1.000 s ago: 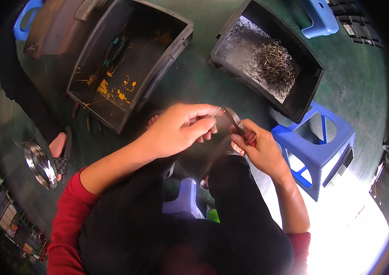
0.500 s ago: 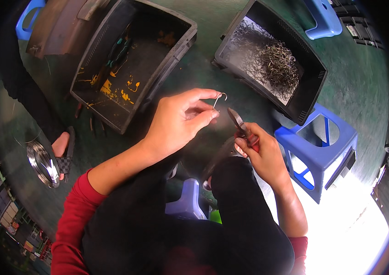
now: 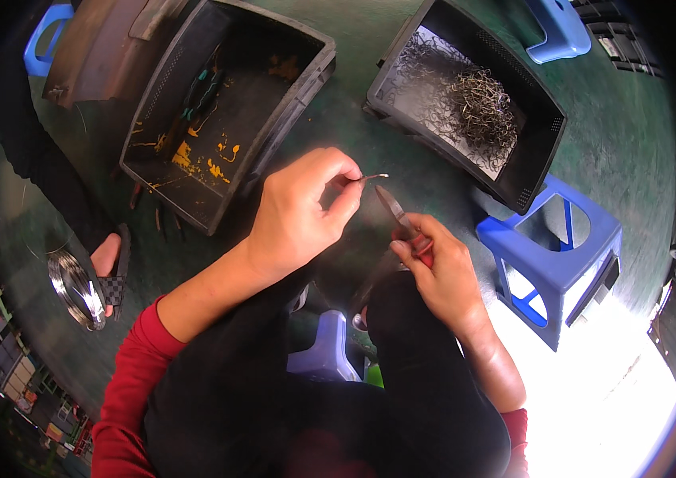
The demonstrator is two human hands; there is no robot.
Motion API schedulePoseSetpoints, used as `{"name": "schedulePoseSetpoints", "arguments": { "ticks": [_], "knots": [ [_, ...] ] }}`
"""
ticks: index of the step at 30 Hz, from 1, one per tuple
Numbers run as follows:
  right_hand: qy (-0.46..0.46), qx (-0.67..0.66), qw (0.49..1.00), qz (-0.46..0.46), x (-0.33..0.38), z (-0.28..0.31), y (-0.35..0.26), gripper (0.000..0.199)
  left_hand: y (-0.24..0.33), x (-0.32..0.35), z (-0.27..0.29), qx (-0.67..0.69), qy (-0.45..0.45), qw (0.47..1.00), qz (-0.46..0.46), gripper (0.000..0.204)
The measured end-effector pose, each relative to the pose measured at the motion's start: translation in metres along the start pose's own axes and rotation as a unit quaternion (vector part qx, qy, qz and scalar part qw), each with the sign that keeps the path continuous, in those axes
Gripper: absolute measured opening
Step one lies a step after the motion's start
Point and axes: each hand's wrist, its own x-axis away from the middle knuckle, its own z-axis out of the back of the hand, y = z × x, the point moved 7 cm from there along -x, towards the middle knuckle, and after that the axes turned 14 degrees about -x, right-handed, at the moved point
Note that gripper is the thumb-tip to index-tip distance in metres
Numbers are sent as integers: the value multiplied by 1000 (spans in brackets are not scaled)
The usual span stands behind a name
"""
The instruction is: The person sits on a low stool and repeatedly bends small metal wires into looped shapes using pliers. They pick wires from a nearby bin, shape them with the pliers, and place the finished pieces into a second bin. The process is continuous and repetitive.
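Observation:
My left hand pinches a small bent wire hook between thumb and fingertips, and the hook's free end points right. Just right of it, my right hand is wrapped round the red handles of a pair of pliers. Their dark jaws point up and left, close to the wire but apart from it. At the upper right, a black crate bears a tangled heap of wire hooks on a white sheet, with more hooks spread beside the heap.
Another black crate at the upper left holds green-handled tools and has yellow paint patches. A blue stool stands at right. On the floor at left lies a wire coil beside another person's sandalled foot.
The wire hook has been turned in my left fingers, from standing upright to lying nearly sideways. My right hand and the pliers have shifted slightly left.

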Motion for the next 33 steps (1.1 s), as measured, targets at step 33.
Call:
{"name": "schedulePoseSetpoints", "arguments": {
  "ticks": [33],
  "knots": [
    [101,-293,951,-13,-18,18,-14,26,-22,14,-37,299,-249,890,236,37]
  ]
}}
